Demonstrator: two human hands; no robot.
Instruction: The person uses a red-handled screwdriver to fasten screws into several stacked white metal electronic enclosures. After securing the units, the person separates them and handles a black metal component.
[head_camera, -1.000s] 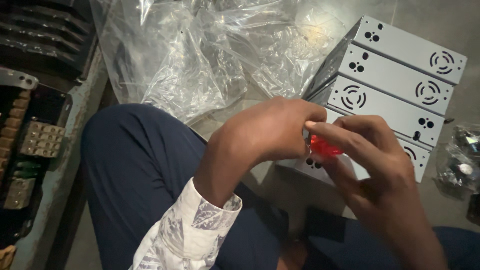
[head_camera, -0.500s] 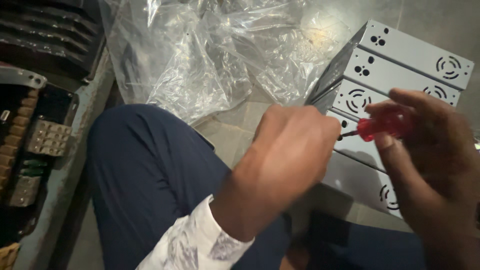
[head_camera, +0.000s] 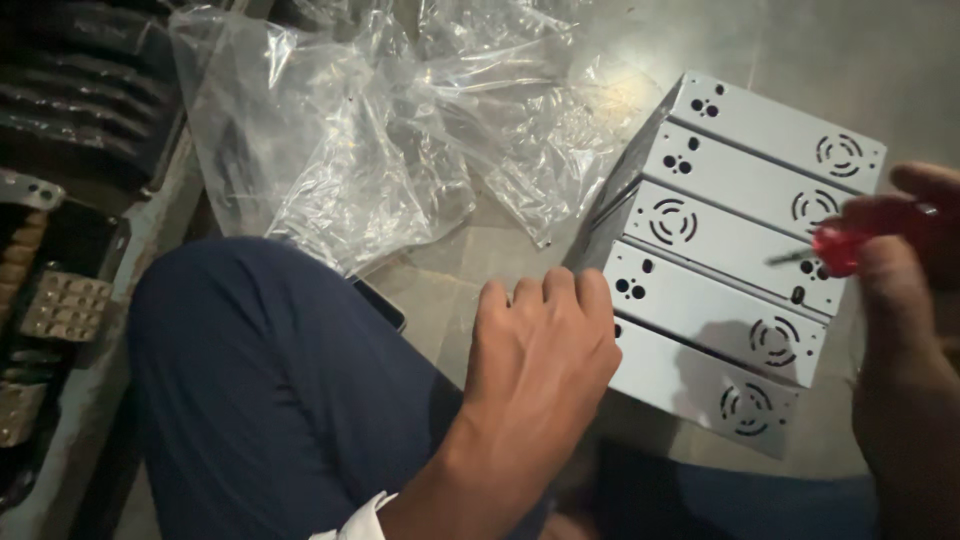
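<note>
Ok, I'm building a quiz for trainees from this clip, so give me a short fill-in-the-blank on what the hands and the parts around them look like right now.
1. The right hand holds a screwdriver with a ____ handle.
2. The left hand rests by a row of grey ____ housings with round vent slots.
3. Crumpled clear ____ bags lie on the floor beyond the knee.

Missing words: red; metal; plastic

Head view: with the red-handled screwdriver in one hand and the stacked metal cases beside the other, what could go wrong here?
The right hand holds the red-handled screwdriver over the metal cases; its tip might scratch them. The left hand is near their edges, which may be sharp. The plastic bags alongside look slippery.
</note>
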